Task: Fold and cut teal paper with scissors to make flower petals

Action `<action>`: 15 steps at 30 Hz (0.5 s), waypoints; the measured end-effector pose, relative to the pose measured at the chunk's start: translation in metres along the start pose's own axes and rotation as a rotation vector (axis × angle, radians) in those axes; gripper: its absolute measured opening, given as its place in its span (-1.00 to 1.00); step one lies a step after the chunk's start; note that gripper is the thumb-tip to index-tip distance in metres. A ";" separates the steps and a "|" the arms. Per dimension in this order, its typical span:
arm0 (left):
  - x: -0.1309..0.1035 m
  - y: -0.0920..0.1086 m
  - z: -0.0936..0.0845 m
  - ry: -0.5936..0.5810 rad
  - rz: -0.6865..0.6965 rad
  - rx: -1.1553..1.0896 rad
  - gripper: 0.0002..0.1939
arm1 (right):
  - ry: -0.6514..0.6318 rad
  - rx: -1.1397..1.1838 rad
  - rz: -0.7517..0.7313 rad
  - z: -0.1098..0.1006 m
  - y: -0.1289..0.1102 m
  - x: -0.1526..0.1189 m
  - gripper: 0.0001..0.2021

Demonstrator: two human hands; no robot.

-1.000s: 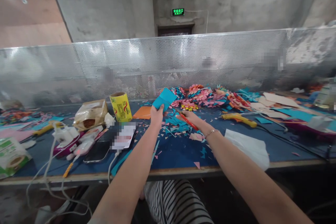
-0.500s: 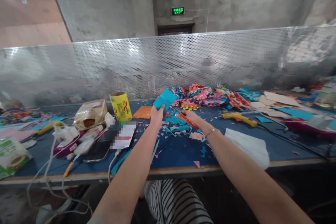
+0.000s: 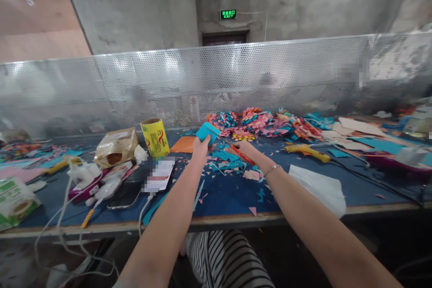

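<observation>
My left hand (image 3: 202,145) is closed on a folded piece of blue paper (image 3: 206,131), thumb on the near face. In my right hand (image 3: 248,149) is a pair of red-handled scissors (image 3: 241,154), whose blades point left toward the paper's right edge. Whether the blades touch the paper cannot be made out. Beneath both hands lies a heap of blue paper scraps (image 3: 227,162), with a pale pink scrap (image 3: 252,174) beside it. Just behind sit bunches of pink, blue and orange cut-paper flowers (image 3: 256,120).
On the left stand a yellow tube (image 3: 155,137), a brown paper bag (image 3: 116,146), phones (image 3: 160,175) and white cables. To the right lie a yellow glue gun (image 3: 307,152), white sheet (image 3: 317,189) and paper sheets. A perforated metal screen (image 3: 216,76) closes off the back.
The blue paper looks smaller and sits lower and further left, uncovering more of the flower bunch behind it. My right hand with the scissors has hardly moved.
</observation>
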State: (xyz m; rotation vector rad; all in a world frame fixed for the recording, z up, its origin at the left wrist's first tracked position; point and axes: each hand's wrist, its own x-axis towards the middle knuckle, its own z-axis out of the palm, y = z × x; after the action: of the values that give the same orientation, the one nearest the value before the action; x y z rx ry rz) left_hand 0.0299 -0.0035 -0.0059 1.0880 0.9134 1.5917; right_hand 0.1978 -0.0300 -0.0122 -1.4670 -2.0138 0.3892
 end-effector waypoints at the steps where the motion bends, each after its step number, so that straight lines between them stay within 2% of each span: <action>1: 0.000 0.000 0.000 0.001 -0.008 -0.003 -0.82 | -0.024 0.017 0.003 -0.002 -0.001 -0.001 -0.49; 9: -0.002 -0.001 0.005 -0.009 -0.067 -0.001 -0.75 | -0.206 0.366 0.069 -0.003 -0.001 -0.009 -0.51; 15: -0.009 0.003 0.007 -0.102 -0.107 -0.050 -0.69 | -0.295 0.530 -0.062 -0.001 0.005 -0.010 -0.52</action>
State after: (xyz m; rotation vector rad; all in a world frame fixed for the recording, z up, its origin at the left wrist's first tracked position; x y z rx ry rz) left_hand 0.0371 -0.0127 -0.0025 1.0588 0.8452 1.4508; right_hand 0.2045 -0.0380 -0.0173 -1.0574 -1.9577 1.0725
